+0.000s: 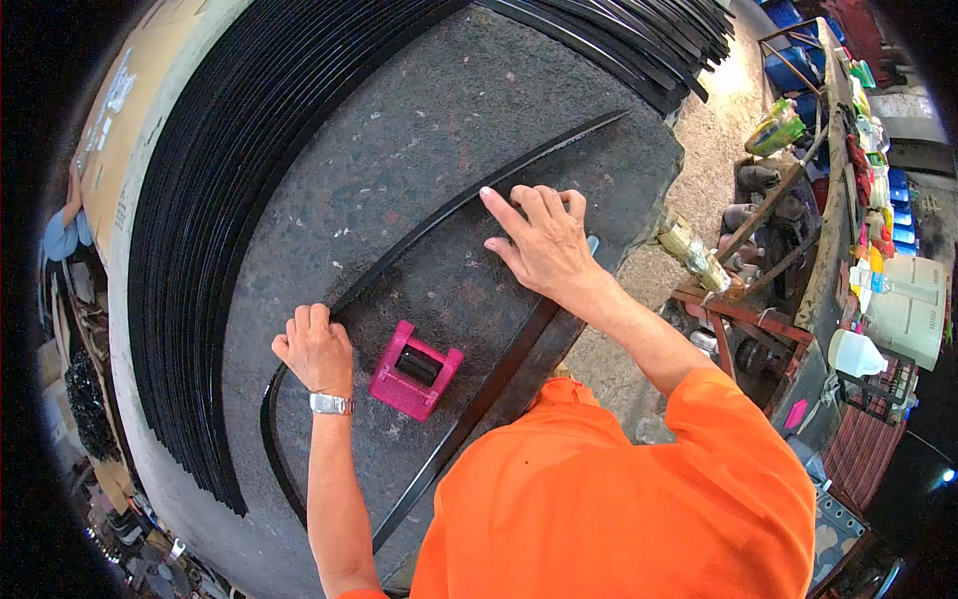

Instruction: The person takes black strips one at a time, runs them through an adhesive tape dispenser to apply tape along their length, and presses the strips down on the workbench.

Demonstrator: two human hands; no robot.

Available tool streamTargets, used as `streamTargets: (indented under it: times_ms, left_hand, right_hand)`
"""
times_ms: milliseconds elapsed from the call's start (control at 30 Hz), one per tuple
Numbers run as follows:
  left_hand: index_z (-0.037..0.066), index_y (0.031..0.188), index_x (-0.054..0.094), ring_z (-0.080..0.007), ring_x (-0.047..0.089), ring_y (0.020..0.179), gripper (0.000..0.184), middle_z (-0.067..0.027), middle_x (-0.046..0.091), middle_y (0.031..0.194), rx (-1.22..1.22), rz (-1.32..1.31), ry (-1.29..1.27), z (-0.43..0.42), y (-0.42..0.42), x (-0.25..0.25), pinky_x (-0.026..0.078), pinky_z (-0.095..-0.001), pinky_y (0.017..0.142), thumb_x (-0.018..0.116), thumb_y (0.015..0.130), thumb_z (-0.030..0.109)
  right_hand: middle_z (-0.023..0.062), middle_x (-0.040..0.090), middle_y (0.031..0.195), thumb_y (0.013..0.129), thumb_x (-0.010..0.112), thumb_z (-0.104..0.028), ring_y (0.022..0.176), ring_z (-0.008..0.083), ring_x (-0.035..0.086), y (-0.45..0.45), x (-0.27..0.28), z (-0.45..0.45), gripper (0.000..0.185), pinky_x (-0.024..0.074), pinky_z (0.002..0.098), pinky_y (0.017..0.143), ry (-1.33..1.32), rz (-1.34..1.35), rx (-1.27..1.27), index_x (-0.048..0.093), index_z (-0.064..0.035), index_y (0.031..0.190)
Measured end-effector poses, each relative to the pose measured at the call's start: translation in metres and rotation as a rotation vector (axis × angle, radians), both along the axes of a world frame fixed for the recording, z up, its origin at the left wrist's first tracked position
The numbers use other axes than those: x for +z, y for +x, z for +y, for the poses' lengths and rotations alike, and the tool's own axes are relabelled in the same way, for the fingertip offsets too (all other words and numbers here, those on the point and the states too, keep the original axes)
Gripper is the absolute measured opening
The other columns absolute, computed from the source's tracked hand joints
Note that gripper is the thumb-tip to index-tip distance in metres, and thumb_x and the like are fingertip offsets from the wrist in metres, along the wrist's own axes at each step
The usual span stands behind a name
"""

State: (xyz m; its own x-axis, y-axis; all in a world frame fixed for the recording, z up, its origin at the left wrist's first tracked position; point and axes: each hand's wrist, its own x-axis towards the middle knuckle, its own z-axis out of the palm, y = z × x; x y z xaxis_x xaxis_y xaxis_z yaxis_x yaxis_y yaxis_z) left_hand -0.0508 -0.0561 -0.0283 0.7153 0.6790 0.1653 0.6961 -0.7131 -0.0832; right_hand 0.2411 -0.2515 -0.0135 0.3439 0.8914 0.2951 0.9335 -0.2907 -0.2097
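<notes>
A long, thin, curved black strip (429, 228) lies across the dark tabletop (399, 150). My left hand (316, 349), with a metal-band watch at the wrist, is closed around its near part. Below that hand another black curved length (267, 429) bends toward me; whether it is the same strip is hidden. My right hand (544, 240) rests farther along, index fingertip on the strip, thumb apart and the other fingers loosely bent. Between my hands and body sits a magenta block-shaped device (417, 369) with a black roller in it.
Many black strips (200, 220) stand packed along the table's left side, with more strip ends (639, 40) at the far edge. A dark bar (469, 414) runs along my side. Shelving with bottles (858, 354) stands right. Another person's sleeve (66, 238) shows far left.
</notes>
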Motion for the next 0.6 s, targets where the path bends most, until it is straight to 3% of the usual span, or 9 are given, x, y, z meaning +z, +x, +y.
streamTargets:
  times_ms: [600]
  left_hand:
    - [0.015,0.089,0.061,-0.0243,0.058,0.086,0.019,-0.0024,0.058,0.09,0.002,-0.009,0.006,-0.001,0.002,0.0,0.037,-0.0411,0.08,0.072,0.074,0.008]
  right_hand:
    - [0.0055,0.055,0.116,0.088,0.074,-0.038,0.109,0.0242,0.052,0.029,-0.004,-0.044,0.059,0.0338,0.0467,0.091,-0.059,-0.02,-0.145,0.058,-0.0131,0.139]
